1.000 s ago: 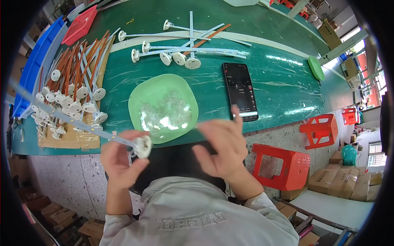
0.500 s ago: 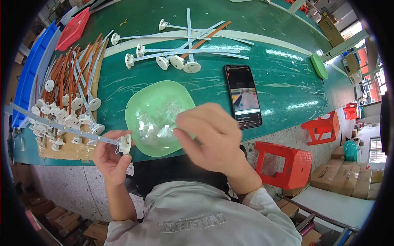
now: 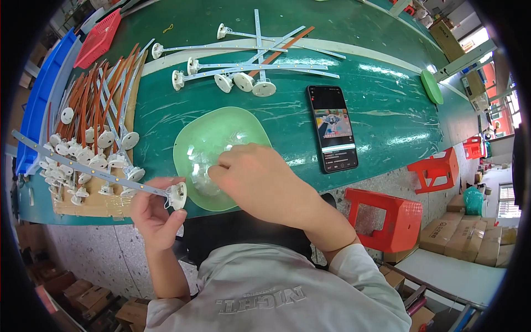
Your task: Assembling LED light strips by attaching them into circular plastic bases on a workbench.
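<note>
My left hand is closed around the white round end cap of an LED strip. The strip reaches out to the left across the pile of similar ones. My right hand is down in a light green bowl, over small clear pieces. Its fingers are bent together at the pieces, and whatever lies between the fingertips is hidden.
On cardboard at the left lies a heap of LED strips with white caps, beside a blue tray and a red basket. More strips cross farther back. A phone lies right of the bowl; red stools stand beyond the table edge.
My right hand has moved left and lower into the bowl, its fingers now among the clear pieces. The left hand keeps its hold on the LED strip. The phone's picture has changed.
</note>
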`<state>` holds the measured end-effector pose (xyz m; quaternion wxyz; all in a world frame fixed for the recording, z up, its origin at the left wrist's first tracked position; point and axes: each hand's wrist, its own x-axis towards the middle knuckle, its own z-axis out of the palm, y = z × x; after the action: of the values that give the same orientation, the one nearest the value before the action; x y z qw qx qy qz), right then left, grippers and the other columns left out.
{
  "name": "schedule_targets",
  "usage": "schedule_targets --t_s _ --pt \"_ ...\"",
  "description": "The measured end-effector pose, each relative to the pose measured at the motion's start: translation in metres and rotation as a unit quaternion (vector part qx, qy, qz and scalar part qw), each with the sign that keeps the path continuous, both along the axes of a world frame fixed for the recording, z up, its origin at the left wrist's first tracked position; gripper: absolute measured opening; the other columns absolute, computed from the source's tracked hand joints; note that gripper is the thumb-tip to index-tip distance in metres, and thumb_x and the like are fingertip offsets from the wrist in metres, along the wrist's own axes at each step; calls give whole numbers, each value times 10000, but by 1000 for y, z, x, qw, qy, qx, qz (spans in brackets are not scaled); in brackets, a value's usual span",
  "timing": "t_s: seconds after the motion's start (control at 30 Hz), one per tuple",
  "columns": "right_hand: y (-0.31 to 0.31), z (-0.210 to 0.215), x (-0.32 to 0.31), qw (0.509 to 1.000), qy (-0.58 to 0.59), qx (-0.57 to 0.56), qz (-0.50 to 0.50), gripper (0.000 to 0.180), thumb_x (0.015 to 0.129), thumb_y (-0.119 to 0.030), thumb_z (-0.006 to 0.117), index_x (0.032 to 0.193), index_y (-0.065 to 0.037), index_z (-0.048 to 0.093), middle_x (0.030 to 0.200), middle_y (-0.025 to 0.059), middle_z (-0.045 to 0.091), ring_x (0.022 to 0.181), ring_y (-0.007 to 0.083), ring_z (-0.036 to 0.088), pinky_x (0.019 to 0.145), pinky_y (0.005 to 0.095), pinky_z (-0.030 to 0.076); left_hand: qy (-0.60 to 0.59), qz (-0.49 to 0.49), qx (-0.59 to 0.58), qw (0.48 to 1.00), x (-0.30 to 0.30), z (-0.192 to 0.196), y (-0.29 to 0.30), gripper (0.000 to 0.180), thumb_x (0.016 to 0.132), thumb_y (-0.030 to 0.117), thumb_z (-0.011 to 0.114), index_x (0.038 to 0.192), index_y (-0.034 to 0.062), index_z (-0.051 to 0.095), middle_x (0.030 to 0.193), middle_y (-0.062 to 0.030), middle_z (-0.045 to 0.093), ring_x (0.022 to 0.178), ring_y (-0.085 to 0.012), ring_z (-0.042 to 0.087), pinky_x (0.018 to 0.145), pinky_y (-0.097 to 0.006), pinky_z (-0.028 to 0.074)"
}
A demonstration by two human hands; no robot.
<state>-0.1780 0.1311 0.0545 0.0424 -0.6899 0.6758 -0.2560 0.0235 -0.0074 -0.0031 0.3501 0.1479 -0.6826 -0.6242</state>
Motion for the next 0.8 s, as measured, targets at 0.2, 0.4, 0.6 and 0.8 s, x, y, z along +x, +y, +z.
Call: schedule_targets --t_s 0.2,0.4,0.6,0.8 --pt "4 -2 3 999 -5 11 -41 93 711 -79 673 800 -54 665 789 80 635 736 275 651 619 373 526 -1 -14 -15 1000 -2 2 -1 529 751 140 806 1173 -74 569 1125 -210 645 1075 -291 632 960 -386 463" --pt "1 -7 6 993 -16 -102 -61 103 740 -130 724 834 -92 707 736 50 628 666 238 632 572 352 507 1 -15 -11 1000 -2 2 -1 510 760 124 805 1169 -73 572 1136 -203 643 1080 -286 633 960 -384 468" --pt "2 -5 10 974 -90 -178 -109 144 755 -116 772 890 -100 725 698 44 638 603 228 616 526 333 477 9 -20 -17 1000 -2 1 -1 502 761 96 800 1175 -74 570 1140 -199 643 1081 -285 636 965 -386 470" --pt "26 7 28 953 -136 -244 -113 203 716 -106 834 886 -75 728 694 31 670 551 210 627 500 295 483 19 -18 -33 999 -2 -1 -1 503 745 69 799 1174 -73 578 1142 -207 649 1073 -284 640 961 -387 473"
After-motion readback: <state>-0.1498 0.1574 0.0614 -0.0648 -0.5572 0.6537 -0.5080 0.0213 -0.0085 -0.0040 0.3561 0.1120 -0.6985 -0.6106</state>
